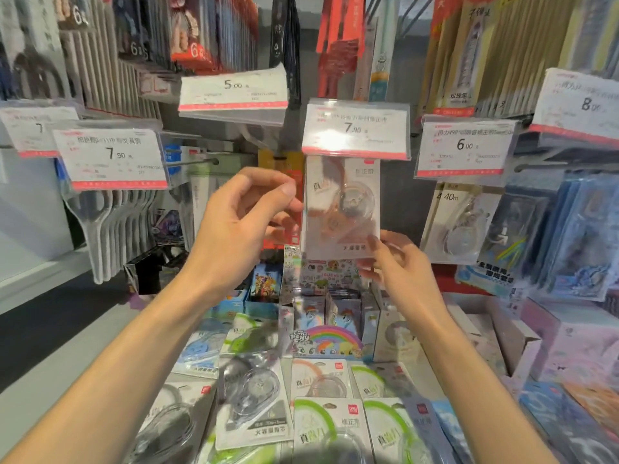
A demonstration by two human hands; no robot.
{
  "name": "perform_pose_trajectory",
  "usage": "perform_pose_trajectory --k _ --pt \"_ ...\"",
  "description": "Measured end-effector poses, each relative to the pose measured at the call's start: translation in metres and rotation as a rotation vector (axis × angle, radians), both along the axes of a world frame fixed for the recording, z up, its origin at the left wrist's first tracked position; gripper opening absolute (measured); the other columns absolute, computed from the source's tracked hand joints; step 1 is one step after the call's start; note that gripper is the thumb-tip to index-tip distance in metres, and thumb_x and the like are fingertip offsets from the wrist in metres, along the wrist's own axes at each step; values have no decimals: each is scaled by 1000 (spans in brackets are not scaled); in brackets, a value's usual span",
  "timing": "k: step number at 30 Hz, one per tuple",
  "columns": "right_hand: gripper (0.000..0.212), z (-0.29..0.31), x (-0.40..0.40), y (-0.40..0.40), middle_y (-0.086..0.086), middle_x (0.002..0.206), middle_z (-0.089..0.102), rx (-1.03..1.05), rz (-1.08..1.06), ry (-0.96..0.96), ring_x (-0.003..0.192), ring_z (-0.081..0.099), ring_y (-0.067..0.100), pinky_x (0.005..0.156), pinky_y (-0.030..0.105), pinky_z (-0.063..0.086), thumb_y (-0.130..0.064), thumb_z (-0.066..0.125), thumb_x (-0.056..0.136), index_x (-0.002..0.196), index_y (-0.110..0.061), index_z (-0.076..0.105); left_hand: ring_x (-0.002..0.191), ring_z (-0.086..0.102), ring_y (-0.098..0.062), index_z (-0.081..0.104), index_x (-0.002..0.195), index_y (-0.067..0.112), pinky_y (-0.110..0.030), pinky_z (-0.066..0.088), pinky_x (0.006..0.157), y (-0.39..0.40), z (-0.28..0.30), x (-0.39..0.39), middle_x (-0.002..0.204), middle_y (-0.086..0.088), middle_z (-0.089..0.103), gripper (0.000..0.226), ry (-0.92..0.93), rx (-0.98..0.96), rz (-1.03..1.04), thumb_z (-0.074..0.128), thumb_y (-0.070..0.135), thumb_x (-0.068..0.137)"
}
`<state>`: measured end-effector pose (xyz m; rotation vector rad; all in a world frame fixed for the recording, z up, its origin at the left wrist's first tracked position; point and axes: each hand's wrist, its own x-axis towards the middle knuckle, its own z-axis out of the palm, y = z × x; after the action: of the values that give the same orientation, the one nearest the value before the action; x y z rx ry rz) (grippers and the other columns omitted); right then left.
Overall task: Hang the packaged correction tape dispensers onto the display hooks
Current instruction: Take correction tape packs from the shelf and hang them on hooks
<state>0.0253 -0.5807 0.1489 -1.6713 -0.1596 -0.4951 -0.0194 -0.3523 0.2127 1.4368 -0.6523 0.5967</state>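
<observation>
An orange-trimmed correction tape package [341, 209] hangs upright under the 7.90 price tag [355, 128]; its top edge is hidden behind that tag. My left hand [244, 222] is at its left edge, fingers curled, thumb and fingertips touching the card. My right hand [398, 262] pinches its lower right corner. Several more correction tape packages [321, 423], green, orange, blue and grey, lie in a loose pile on the shelf below. The hook itself is hidden by the tag.
Price tags on hooks at 5.00 [233, 92], 6.00 [465, 149] and a left 7.90 [112, 159] crowd around. Scissors packs [110, 222] hang at the left, other tape packs [465, 226] at the right. Boxes of cartoon cards [321, 336] stand below.
</observation>
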Motion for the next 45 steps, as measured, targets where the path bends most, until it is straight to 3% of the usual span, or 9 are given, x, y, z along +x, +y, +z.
perform_pose_trajectory --k 6,12,20,23,25,29,37,40,45 --pt "18 -55 -15 0 4 89 82 127 26 64 75 76 17 68 25 61 -27 64 102 117 -19 66 61 67 -16 66 102 11 -24 54 56 38 -52 9 78 1 74 7 129 -28 59 60 7 100" --pt "10 -93 -13 33 4 64 72 152 103 178 53 61 13 52 21 53 -15 62 103 100 -8 68 56 62 -10 67 98 15 -21 51 52 92 -128 31 73 2 73 10 321 29 226 64 5 97" --pt "13 -134 3 83 -1 62 71 -109 222 341 52 61 6 53 17 51 -3 62 100 92 -9 70 76 67 -10 64 90 30 -34 54 73 120 -205 56 79 11 72 29 676 780 392 67 59 85" --pt "7 -145 6 94 -3 69 66 -279 227 358 61 58 7 60 20 49 -24 67 90 88 -20 73 67 63 -11 58 71 20 -34 51 67 114 -207 58 64 9 67 53 728 938 434 57 72 78" --pt "29 -150 7 96 -8 70 63 -381 247 370 60 54 4 58 18 46 -45 63 73 88 -22 73 51 47 -16 45 60 20 -33 40 55 110 -207 58 51 3 46 54 769 1006 375 56 69 79" --pt "34 -156 6 94 -15 69 62 -426 264 440 61 54 3 65 29 45 -51 72 73 95 -26 70 44 35 -9 39 56 23 -28 31 51 107 -210 61 51 10 36 49 842 812 235 67 51 85" --pt "56 -146 10 102 0 101 58 -283 207 416 83 58 11 70 17 48 -35 80 89 135 -21 53 45 56 -13 71 91 18 -20 43 46 115 -192 68 60 -4 69 14 834 300 69 78 30 90" --pt "46 -136 12 107 -3 100 75 -113 302 468 74 68 0 60 8 49 -36 77 92 130 -19 58 64 50 -26 72 91 22 -37 38 64 119 -182 73 66 -7 70 8 754 209 56 76 29 92" --pt "29 -130 18 117 2 106 83 147 410 443 89 79 10 65 13 55 -11 73 95 124 -14 69 65 54 -21 71 98 19 -31 42 60 111 -181 83 66 0 66 13 680 216 54 70 32 96"
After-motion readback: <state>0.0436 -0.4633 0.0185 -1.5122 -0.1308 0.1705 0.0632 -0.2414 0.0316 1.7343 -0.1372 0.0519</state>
